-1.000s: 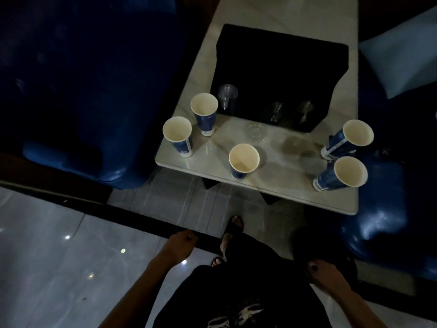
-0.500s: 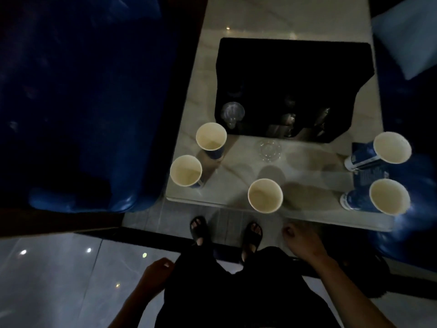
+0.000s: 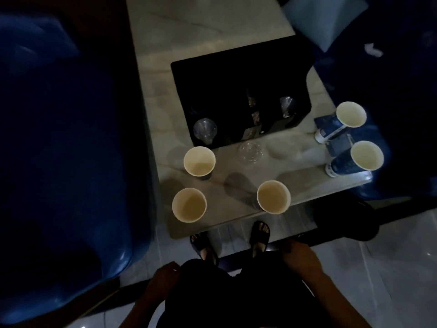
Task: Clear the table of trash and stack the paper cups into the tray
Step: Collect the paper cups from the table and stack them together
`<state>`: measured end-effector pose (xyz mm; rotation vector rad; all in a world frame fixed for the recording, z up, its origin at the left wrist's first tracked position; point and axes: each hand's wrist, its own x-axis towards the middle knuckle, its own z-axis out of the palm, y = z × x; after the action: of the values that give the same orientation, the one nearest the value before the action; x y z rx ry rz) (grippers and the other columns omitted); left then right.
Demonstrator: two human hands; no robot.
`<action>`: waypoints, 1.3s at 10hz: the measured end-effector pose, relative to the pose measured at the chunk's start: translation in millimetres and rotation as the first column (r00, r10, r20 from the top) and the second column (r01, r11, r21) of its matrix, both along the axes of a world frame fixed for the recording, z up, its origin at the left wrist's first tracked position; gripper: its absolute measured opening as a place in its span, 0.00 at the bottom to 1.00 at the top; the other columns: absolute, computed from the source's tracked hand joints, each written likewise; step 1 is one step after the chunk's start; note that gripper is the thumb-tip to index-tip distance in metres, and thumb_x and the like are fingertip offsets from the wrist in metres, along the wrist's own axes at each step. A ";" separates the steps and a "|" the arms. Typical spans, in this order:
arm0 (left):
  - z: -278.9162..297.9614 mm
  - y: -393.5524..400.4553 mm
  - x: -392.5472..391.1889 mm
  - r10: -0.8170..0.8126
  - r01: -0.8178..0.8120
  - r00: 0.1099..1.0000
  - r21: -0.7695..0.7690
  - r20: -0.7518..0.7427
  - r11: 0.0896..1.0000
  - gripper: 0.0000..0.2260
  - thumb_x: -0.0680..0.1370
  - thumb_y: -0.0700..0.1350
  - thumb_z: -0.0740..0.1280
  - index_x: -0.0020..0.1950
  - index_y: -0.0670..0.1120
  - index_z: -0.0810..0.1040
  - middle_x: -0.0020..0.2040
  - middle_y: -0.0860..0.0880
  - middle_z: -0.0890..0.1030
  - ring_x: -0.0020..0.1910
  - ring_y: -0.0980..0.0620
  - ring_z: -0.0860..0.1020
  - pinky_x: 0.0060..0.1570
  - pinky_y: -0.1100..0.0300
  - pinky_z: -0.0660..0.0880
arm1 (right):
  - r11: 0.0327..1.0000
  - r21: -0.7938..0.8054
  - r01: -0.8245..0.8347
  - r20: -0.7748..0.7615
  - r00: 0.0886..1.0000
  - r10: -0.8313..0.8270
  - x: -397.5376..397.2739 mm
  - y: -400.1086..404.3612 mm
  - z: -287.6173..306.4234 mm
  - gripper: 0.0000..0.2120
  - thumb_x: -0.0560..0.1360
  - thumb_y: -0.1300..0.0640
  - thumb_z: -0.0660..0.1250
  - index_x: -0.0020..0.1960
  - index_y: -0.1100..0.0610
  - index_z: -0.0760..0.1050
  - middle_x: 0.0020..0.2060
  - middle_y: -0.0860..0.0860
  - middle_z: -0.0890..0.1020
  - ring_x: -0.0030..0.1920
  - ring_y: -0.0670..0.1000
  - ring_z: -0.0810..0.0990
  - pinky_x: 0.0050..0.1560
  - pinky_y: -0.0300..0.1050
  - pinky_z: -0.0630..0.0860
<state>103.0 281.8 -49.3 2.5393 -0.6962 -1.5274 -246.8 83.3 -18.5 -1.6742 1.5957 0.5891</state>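
Several blue paper cups stand upright on the pale marble table [image 3: 236, 43]: one at the near left corner [image 3: 189, 205], one behind it [image 3: 199, 161], one near the front edge [image 3: 273, 197], and two at the right edge [image 3: 351, 114] [image 3: 367, 155]. A black tray [image 3: 236, 74] lies further back with clear plastic cups [image 3: 205, 129] in it. Another clear cup [image 3: 250, 151] stands just in front of the tray. My left hand [image 3: 163, 278] and my right hand [image 3: 299, 254] hang low beside my body, short of the table, holding nothing.
Blue sofas flank the table on the left [image 3: 59, 162] and right [image 3: 402, 91], with a light cushion [image 3: 326, 17] at the back right. A dark blue flat packet [image 3: 340, 140] lies between the two right cups. My sandalled feet [image 3: 260, 235] stand at the table's front edge.
I have stepped closer and the view has swung over the table, which now looks tilted. My right hand has dropped back slightly from the table edge; my left hand has come in toward my body.
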 end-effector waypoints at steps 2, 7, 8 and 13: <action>16.5 -24.9 -3.5 0.029 -0.029 0.998 0.014 -0.053 0.999 0.09 0.80 0.40 0.65 0.56 0.38 0.82 0.55 0.37 0.84 0.58 0.38 0.81 0.57 0.50 0.77 | 0.993 0.030 0.116 0.019 0.993 -0.117 -4.9 16.9 9.0 0.16 0.81 0.48 0.60 0.66 0.48 0.77 0.62 0.50 0.82 0.60 0.51 0.80 0.57 0.43 0.74; 135.8 -184.3 67.5 0.242 0.017 0.925 -0.667 0.293 0.745 0.09 0.78 0.53 0.66 0.58 0.58 0.78 0.55 0.50 0.81 0.52 0.51 0.81 0.48 0.56 0.75 | 0.765 -0.240 0.597 0.504 0.750 -0.427 27.8 -101.7 84.1 0.13 0.80 0.53 0.63 0.64 0.51 0.76 0.55 0.57 0.83 0.52 0.56 0.80 0.57 0.52 0.75; 139.9 -223.5 50.6 0.041 0.267 0.894 -0.604 0.447 0.751 0.21 0.78 0.57 0.67 0.69 0.54 0.72 0.67 0.47 0.74 0.60 0.47 0.78 0.54 0.51 0.77 | 0.750 -0.242 0.615 0.555 0.722 -0.413 44.6 -109.9 87.2 0.17 0.80 0.49 0.65 0.68 0.51 0.72 0.59 0.56 0.81 0.53 0.54 0.79 0.57 0.51 0.75; 86.1 -282.4 13.7 -0.391 0.602 0.729 -0.255 0.562 0.757 0.43 0.71 0.60 0.69 0.80 0.53 0.51 0.77 0.37 0.54 0.75 0.31 0.54 0.70 0.37 0.62 | 0.932 -0.338 0.133 0.376 0.927 0.005 98.3 -85.2 53.2 0.46 0.63 0.38 0.76 0.74 0.36 0.54 0.72 0.50 0.60 0.70 0.62 0.64 0.60 0.60 0.74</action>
<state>116.7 -0.6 36.8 2.4772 -1.7119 -0.6563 -148.5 -1.8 34.7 -1.8510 1.5283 -0.0698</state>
